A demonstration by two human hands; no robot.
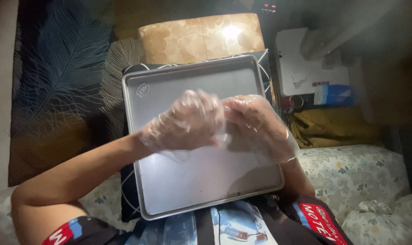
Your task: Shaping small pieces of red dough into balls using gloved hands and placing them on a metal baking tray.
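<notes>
Nearest the camera, a metal baking tray [169, 190] rests across the person's lap, its bare, dull surface tilted slightly and its rim showing dark residue along the near edge. Above the middle of the tray the 2 hands meet, both in thin, clear disposable gloves. The left hand [185, 122] is curled inward, its fingers bent toward the right hand [260, 124], which is also curled, with loose glove plastic bunched at its wrist. Between them sits a small fold of clear plastic [224, 134]; whether it is glove material being pulled into place or a separate thin piece pinched by the fingertips I cannot tell, so the grip on it stays uncertain. Both hands are partly closed, neither flat nor spread.

As a judgement, the work here looks like fingertip handling over the tray, and it goes best with the hands kept low above the tray's centre so anything dropped lands on metal, not on the floral cushion [355, 168] to the right. The loose glove cuff could snag; snugging it first would help.

Farther off lie a mustard cloth [328, 127], a white box [305, 63] and a glossy tan block [201, 38] catching a lamp's glare.
</notes>
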